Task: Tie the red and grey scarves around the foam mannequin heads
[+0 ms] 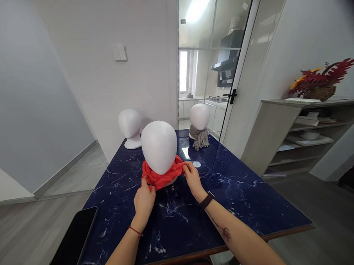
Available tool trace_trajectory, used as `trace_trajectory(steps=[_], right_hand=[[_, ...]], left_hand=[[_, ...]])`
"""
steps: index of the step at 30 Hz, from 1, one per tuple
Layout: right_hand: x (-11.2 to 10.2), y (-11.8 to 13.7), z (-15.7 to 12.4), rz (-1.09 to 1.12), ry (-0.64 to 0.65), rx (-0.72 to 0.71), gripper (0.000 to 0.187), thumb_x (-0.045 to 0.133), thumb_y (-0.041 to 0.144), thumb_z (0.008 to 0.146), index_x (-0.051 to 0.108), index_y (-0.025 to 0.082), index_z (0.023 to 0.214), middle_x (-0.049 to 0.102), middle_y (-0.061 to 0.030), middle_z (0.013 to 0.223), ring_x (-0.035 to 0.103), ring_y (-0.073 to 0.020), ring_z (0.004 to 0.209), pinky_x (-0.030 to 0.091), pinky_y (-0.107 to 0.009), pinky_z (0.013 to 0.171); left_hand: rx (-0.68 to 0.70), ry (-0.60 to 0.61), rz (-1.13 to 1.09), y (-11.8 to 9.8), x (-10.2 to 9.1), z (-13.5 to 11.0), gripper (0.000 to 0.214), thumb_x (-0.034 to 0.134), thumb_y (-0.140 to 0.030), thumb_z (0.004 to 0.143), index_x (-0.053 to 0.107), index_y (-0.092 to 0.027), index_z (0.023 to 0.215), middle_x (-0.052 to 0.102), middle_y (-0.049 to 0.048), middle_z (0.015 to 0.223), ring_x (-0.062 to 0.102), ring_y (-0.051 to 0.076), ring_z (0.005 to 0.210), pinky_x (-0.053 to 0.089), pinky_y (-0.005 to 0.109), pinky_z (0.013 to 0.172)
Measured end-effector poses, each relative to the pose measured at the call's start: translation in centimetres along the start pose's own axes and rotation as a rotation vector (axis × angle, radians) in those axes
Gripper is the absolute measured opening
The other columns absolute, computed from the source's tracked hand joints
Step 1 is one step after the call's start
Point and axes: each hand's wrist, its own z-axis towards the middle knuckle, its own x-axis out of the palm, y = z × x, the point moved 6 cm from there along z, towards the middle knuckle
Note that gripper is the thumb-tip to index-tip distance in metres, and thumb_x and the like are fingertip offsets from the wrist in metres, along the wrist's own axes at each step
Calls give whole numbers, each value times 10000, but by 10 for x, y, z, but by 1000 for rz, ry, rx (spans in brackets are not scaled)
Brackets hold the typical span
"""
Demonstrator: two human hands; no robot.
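A white foam mannequin head (159, 147) stands in the middle of the dark blue marble table (241, 196). A red scarf (164, 177) is wrapped round its neck. My left hand (144, 200) is closed on the scarf at the lower left of the neck. My right hand (192, 178) pinches the scarf's right end beside the neck; a dark watch band sits on that wrist.
Two more white foam heads stand at the table's far end: a bare one (130, 126) on the left and one (199, 118) with a grey scarf (200, 139). A black phone (72, 242) lies at the near left corner. Shelves (306, 134) stand to the right.
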Motion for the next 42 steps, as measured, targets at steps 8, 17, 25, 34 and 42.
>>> trace_trajectory(steps=[8,17,25,34,42], right_hand=[[-28,-22,31,228,-170,156,323,568,503,704,474,220,830,570,21,724,551,-129,556,349,-250,534],[-1,33,-6,-139,35,-258,153,442,327,885,553,225,910,566,-26,891,540,-169,841,423,-300,780],[21,49,-38,-376,137,-478,205,377,190,923,562,235,999,532,-61,992,533,-171,917,440,-307,828],[43,58,-65,-606,242,-749,212,429,132,889,585,220,1003,597,-68,980,537,-184,897,459,-348,808],[78,57,-109,-723,676,-1079,144,441,145,863,572,192,900,625,-42,844,533,-155,811,444,-305,822]], left_hand=[[-15,110,70,10,0,7,594,354,-188,809,331,-204,1402,705,152,902,671,260,722,435,317,595],[217,182,180,-9,18,-3,263,399,-268,829,644,-206,903,707,126,866,664,274,808,418,315,635],[276,6,-37,-25,1,-12,399,338,-380,906,483,-184,1222,675,24,681,630,183,630,344,247,553],[239,70,47,-18,25,-3,426,354,-366,912,547,-215,1261,715,102,794,650,209,704,375,271,599],[190,83,-238,-14,26,-1,371,492,-315,839,614,-217,1175,724,64,823,630,177,682,415,256,638]])
